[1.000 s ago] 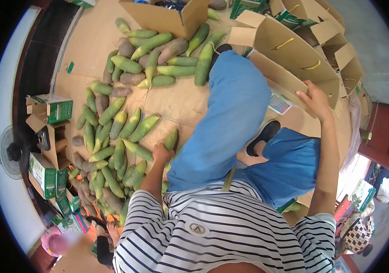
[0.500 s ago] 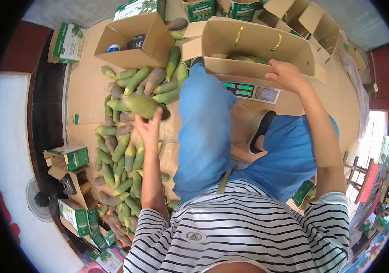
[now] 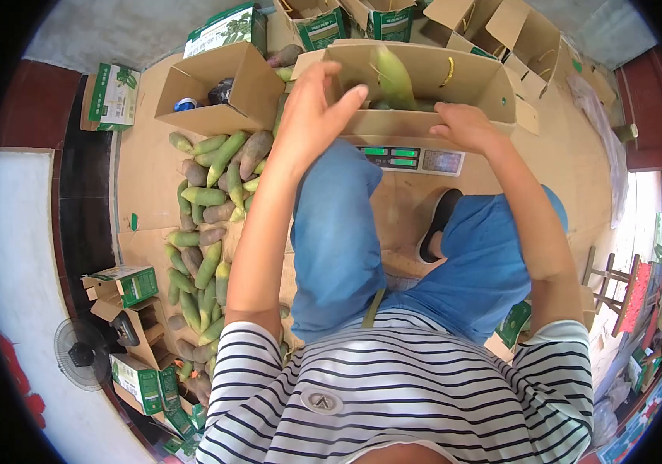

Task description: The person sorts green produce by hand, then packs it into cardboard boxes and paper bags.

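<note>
Cardboard box [image 3: 393, 124] held a green radish [image 3: 395, 81].
The radish stood tilted above the front wall; the left hand [image 3: 319, 112], empty, fingers spread, was at the box's left end; the right hand [image 3: 466, 127] gripped the front wall. A second box [image 3: 218, 120] held blue and black items. The left arm [image 3: 257, 255] partly hid smooth, tapered loose radishes [image 3: 207, 196].
</note>
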{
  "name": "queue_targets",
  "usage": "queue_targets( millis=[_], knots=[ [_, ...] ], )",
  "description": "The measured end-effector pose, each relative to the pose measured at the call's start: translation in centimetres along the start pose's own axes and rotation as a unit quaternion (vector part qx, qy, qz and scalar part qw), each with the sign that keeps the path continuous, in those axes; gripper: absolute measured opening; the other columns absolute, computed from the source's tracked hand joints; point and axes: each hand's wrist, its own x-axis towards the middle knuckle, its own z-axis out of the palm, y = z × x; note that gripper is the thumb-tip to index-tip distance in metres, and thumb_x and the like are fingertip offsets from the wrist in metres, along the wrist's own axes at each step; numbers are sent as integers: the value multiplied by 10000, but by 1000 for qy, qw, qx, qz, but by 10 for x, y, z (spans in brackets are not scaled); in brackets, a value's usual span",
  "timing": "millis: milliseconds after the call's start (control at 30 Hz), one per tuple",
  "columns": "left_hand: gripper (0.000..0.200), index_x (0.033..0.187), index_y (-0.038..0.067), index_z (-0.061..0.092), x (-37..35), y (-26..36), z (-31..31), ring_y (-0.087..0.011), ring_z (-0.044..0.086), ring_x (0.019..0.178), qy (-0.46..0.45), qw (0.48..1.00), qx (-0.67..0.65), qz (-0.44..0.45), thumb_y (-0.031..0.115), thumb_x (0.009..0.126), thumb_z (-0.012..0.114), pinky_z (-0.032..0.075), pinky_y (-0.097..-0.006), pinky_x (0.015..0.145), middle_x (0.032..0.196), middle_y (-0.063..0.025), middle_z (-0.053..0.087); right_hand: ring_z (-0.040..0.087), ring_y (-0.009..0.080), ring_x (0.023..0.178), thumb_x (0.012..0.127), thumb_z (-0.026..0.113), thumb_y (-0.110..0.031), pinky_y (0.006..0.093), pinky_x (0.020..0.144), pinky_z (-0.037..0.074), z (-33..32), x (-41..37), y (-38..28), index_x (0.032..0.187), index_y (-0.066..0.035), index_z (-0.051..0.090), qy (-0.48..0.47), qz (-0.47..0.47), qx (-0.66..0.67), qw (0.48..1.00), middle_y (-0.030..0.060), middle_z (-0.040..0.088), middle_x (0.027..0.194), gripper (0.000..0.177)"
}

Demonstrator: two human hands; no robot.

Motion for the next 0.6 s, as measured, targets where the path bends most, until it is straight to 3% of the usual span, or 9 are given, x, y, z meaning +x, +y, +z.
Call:
queue_targets(
  millis=[67, 167, 200, 300, 500, 600],
  knots=[
    [478, 1142, -25, 533, -23, 12, -9, -254, 580, 1012, -69, 997, 18, -25, 282, 804, 673, 454, -361, 849, 1075, -175, 594, 575, 346, 943, 849, 602, -305, 436, 798, 457, -1, 2, 2, 931, -4, 531, -10, 19, -5, 1000, 170, 615, 937, 320],
    [435, 1091, 0, 564, -49, 24, -11, -289, 599, 942, -150, 980, 125, -28, 293, 790, 676, 461, -366, 831, 1024, -170, 613, 575, 348, 929, 852, 597, -301, 439, 788, 456, 2, 6, 4, 919, -5, 541, -12, 15, -8, 1000, 169, 615, 931, 309],
    [367, 1012, 20, 592, -55, 20, -8, -316, 598, 855, -123, 971, 200, 52, 285, 773, 677, 470, -388, 771, 939, -156, 627, 575, 348, 925, 853, 595, -300, 440, 785, 455, 4, 6, 5, 918, -6, 544, -10, 10, -8, 1000, 169, 615, 930, 305],
    [316, 954, 20, 599, -61, 20, -9, -315, 595, 807, -105, 957, 258, 77, 265, 769, 673, 468, -409, 696, 868, -140, 635, 574, 351, 925, 858, 587, -300, 443, 779, 453, 6, 5, 6, 931, -5, 540, 5, 6, -5, 1000, 176, 615, 930, 307],
    [290, 923, 18, 599, -69, 6, -15, -315, 594, 775, -11, 987, 147, 69, 254, 771, 671, 457, -396, 690, 803, -131, 622, 572, 364, 938, 855, 591, -295, 454, 775, 448, 1, 2, -1, 950, -1, 531, 10, -1, 6, 1000, 210, 613, 928, 316],
    [269, 898, 30, 598, -81, -3, -16, -311, 579, 843, 32, 991, 111, 74, 245, 758, 679, 442, -398, 748, 857, -119, 616, 574, 369, 936, 856, 589, -297, 454, 777, 447, -6, 1, -11, 960, -2, 527, -18, 20, 4, 1000, 221, 611, 923, 318]
  ],
)
